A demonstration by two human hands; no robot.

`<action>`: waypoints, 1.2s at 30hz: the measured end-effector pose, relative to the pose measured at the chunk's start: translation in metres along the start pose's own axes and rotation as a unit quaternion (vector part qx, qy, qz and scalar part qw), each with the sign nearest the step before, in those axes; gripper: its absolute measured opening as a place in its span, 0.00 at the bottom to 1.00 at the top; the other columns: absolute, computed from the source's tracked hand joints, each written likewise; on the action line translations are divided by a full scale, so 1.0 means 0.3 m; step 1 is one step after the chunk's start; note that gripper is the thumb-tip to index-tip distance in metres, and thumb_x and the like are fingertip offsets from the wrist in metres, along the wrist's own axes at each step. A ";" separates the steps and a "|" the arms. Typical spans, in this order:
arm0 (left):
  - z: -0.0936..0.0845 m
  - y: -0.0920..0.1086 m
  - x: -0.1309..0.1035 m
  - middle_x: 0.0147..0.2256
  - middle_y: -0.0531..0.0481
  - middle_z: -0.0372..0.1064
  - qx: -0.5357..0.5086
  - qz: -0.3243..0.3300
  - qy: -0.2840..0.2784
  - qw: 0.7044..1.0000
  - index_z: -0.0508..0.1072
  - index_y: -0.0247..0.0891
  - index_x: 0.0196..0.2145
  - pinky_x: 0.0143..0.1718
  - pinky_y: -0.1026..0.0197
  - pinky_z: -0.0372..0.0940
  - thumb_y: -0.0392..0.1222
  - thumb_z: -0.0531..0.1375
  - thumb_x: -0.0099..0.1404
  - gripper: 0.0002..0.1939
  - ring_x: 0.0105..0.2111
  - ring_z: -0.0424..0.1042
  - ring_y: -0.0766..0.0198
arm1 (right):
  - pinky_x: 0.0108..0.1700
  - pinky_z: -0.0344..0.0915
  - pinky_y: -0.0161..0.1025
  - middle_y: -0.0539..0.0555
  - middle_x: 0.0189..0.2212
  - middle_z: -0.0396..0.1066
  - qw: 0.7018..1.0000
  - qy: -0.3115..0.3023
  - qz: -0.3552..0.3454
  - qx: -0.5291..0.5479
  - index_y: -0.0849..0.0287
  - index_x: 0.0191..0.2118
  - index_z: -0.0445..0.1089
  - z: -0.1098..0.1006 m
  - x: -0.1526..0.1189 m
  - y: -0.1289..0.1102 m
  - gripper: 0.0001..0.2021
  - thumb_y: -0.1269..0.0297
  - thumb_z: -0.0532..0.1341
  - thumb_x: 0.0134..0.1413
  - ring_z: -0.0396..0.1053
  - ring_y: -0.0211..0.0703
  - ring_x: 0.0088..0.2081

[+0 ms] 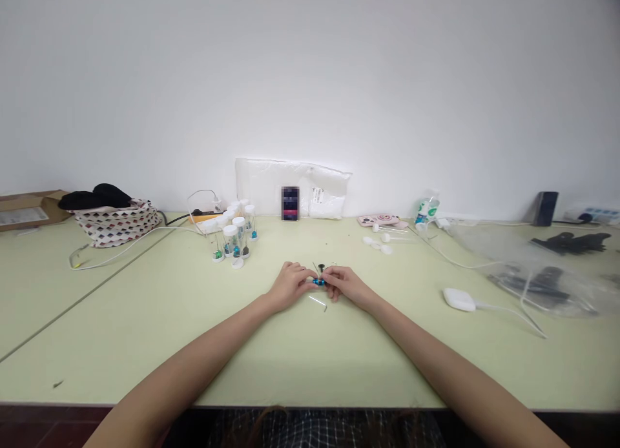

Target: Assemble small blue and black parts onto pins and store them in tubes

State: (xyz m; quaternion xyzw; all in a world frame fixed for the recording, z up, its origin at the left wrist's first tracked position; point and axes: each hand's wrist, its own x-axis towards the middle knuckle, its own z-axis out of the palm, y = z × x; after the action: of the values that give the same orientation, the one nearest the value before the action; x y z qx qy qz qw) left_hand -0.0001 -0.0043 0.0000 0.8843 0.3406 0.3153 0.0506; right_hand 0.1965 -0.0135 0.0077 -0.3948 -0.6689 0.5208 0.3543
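Note:
Near the middle of the pale green table (300, 351), a small blue metallic part (318, 282) is pinched between both hands. My left hand (290, 286) closes its fingertips on the part's left side, and my right hand (346, 285) grips its right side. Just behind the fingers stands a small black piece (321, 267), with a thin rod leaning beside it. A thin bent metal piece (318, 301) lies on the table in front of the hands. Fine detail of the blue part is hidden by the fingertips.
Clear tubes with white caps (230, 232) stand back left. A phone (290, 203) leans on white packaging (259, 183) by the wall. White discs (386, 249), a pink case (380, 221), a bottle (427, 209), a white charger (459, 299) and plastic bags lie right. A patterned bag (113, 222) sits left.

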 end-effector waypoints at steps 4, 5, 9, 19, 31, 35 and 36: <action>-0.002 0.002 0.000 0.27 0.52 0.67 0.004 -0.002 0.001 1.000 0.68 0.43 0.37 0.38 0.59 0.50 0.52 0.50 0.61 0.15 0.31 0.62 0.64 | 0.23 0.64 0.31 0.48 0.18 0.64 1.000 0.004 -0.014 -0.001 0.62 0.34 0.67 0.000 0.001 0.000 0.17 0.52 0.59 0.45 0.63 0.32 0.19; -0.003 0.002 0.000 0.27 0.52 0.67 0.004 -0.002 0.000 1.000 0.68 0.43 0.37 0.38 0.59 0.50 0.53 0.50 0.61 0.15 0.31 0.61 0.65 | 0.23 0.64 0.31 0.48 0.18 0.64 1.000 0.005 -0.015 -0.001 0.62 0.34 0.67 0.000 0.001 0.000 0.17 0.52 0.60 0.44 0.63 0.32 0.19; -0.004 0.004 0.000 0.27 0.52 0.67 0.002 0.002 -0.007 1.000 0.68 0.43 0.38 0.38 0.59 0.50 0.53 0.49 0.61 0.16 0.31 0.62 0.65 | 0.21 0.63 0.31 0.49 0.19 0.65 1.000 -0.001 -0.001 0.007 0.63 0.32 0.67 0.001 0.001 -0.001 0.18 0.50 0.58 0.46 0.63 0.32 0.19; -0.005 0.007 0.001 0.27 0.51 0.67 0.002 0.000 -0.012 1.000 0.69 0.43 0.38 0.38 0.59 0.50 0.53 0.49 0.61 0.16 0.31 0.62 0.64 | 0.21 0.63 0.31 0.50 0.20 0.66 1.000 0.001 -0.004 0.007 0.63 0.32 0.66 -0.001 -0.001 -0.002 0.18 0.50 0.58 0.46 0.64 0.32 0.19; -0.006 0.009 0.000 0.26 0.52 0.66 -0.003 -0.003 -0.002 1.000 0.69 0.43 0.38 0.38 0.59 0.50 0.53 0.49 0.61 0.16 0.31 0.62 0.64 | 0.21 0.63 0.31 0.49 0.19 0.66 1.000 0.002 -0.005 0.013 0.63 0.32 0.67 0.003 0.001 -0.004 0.18 0.50 0.58 0.45 0.64 0.32 0.19; -0.009 0.014 0.001 0.26 0.52 0.66 -0.003 -0.005 -0.009 1.000 0.69 0.43 0.38 0.38 0.59 0.50 0.53 0.49 0.61 0.16 0.31 0.62 0.64 | 0.21 0.63 0.30 0.50 0.19 0.66 1.000 0.000 -0.002 0.011 0.63 0.32 0.67 0.004 0.002 -0.004 0.18 0.50 0.58 0.45 0.64 0.32 0.19; -0.009 0.014 0.002 0.26 0.52 0.66 -0.004 -0.004 -0.010 1.000 0.69 0.43 0.38 0.39 0.59 0.50 0.53 0.49 0.61 0.16 0.31 0.62 0.65 | 0.20 0.62 0.30 0.50 0.20 0.66 1.000 -0.001 0.001 0.011 0.63 0.32 0.67 0.004 0.003 -0.004 0.18 0.49 0.57 0.46 0.63 0.32 0.19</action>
State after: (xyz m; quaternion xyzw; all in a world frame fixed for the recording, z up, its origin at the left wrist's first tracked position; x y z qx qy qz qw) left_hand 0.0010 -0.0076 0.0037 0.8859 0.3423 0.3074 0.0590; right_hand 0.1948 -0.0134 0.0086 -0.3909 -0.6628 0.5291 0.3577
